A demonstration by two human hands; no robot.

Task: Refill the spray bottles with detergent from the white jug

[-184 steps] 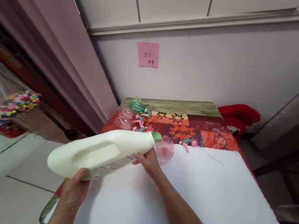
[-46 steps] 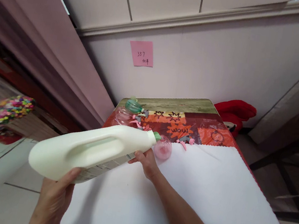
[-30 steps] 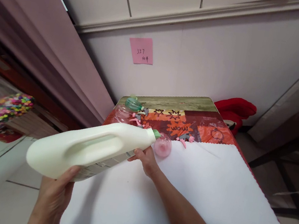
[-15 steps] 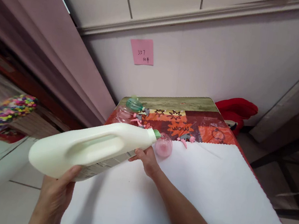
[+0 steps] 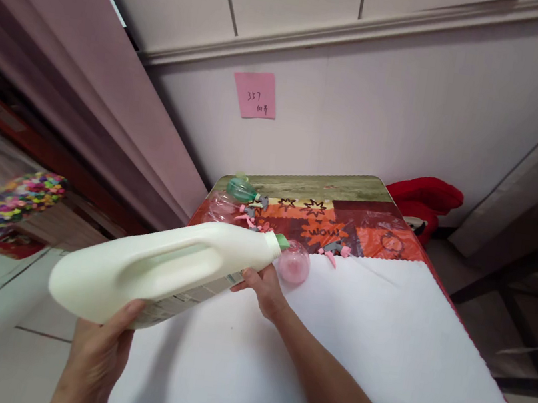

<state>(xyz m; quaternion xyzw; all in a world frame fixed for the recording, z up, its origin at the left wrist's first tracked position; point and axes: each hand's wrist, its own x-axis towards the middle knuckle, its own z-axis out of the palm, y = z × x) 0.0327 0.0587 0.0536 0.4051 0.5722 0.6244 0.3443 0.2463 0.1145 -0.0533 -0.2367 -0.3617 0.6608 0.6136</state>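
Note:
A large white plastic jug-style bottle point(image 5: 164, 260) is held tilted over the table, its green spout point(image 5: 282, 241) pointing right. My left hand point(image 5: 104, 338) grips it near its base, thumb on the near side. Close to the neck, my right hand point(image 5: 261, 288) is closed on the underside, its fingers partly hidden. Just beyond the spout stands a clear pinkish bottle point(image 5: 294, 266), seen from above; whether the spout touches its mouth I cannot tell. Pink and grey spray heads point(image 5: 335, 250) lie behind it. A green clear spray bottle point(image 5: 243, 189) and a clear bottle point(image 5: 222, 207) lie farther back left.
A white cloth point(image 5: 380, 339) covers the near part of the table, with a red patterned cover point(image 5: 371, 223) behind it. A pink note point(image 5: 255, 95) sticks to the wall. Pink curtain point(image 5: 123, 126) hangs at left; a red plush-looking item point(image 5: 425, 201) is beyond the right corner.
The white bottle's base has dipped very slightly to the lower left. Both hands keep the same hold, and the items on the table stay put.

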